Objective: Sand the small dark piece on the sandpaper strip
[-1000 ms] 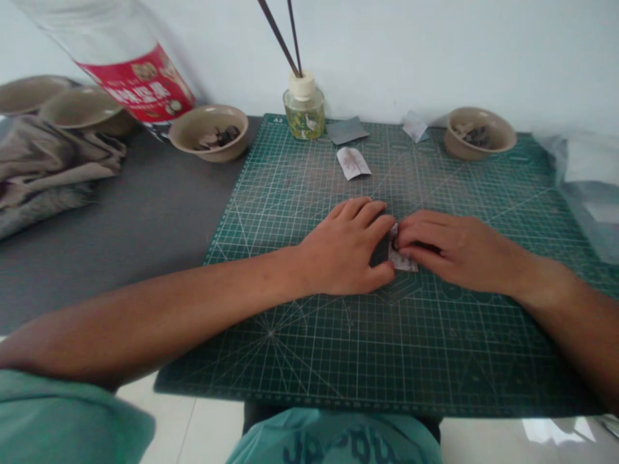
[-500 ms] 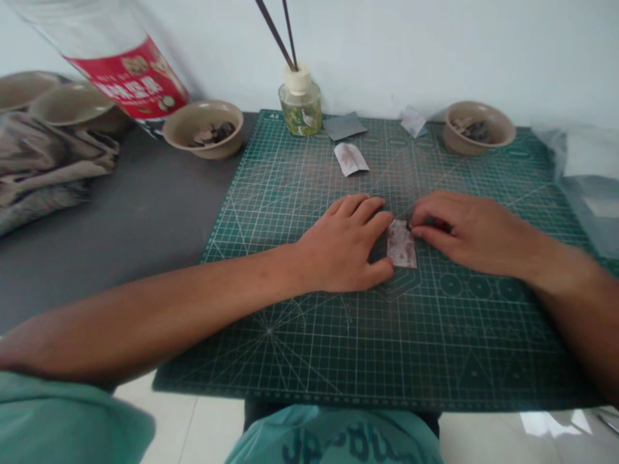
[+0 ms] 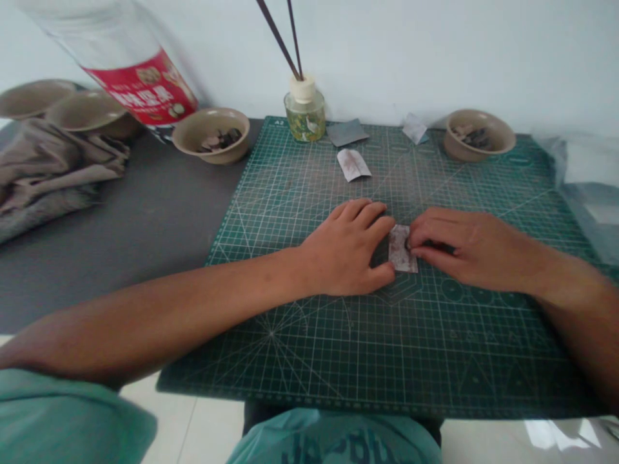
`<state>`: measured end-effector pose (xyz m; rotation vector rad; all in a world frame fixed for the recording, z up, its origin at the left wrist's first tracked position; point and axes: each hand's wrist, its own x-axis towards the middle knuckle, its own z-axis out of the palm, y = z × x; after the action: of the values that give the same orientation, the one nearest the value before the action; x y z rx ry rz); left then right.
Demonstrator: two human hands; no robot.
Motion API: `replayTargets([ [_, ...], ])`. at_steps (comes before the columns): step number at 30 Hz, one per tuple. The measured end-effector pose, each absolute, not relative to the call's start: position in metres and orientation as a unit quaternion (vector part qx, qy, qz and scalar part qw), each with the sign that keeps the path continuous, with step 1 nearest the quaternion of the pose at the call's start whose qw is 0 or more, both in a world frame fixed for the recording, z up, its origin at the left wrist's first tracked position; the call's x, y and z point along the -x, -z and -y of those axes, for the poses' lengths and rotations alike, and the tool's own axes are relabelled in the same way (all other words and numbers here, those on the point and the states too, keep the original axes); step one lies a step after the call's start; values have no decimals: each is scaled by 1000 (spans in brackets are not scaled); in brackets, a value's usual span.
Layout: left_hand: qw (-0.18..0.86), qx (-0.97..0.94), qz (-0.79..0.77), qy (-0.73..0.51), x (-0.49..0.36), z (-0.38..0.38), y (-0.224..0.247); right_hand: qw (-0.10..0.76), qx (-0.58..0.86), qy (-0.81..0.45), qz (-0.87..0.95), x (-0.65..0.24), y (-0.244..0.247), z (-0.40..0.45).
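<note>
compared with half a second before, the right hand (image 3: pixel 464 248) has moved in on the small paper rectangle (image 3: pixel 400 250), fingers curled against its right edge; whether they have hold of it cannot be told. the left hand (image 3: pixel 343 248) lies palm-down and loosely spread just beside the left edge, gripping nothing. the pale, mottled rectangle lies flat between the hands on the green cutting mat (image 3: pixel 309 361), which sits on the table (image 3: pixel 120 212); a similar paper slip (image 3: pixel 354 164) lies farther up the mat.
</note>
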<state>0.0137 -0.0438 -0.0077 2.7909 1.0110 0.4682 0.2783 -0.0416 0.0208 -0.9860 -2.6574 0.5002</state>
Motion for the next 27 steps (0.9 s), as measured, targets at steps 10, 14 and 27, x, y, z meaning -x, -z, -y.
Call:
replayTargets([
  [10,67,-927,-336,-154,-14,44,6,136,345,-122,921,-278,-21,35],
  [14,64,-929,-329,-158,-13,44,7,137,296,-186,927,-274,-18,43],
  [27,54,-929,-329,-160,-13,44,9,157,310,-192,918,-272,-19,42],
])
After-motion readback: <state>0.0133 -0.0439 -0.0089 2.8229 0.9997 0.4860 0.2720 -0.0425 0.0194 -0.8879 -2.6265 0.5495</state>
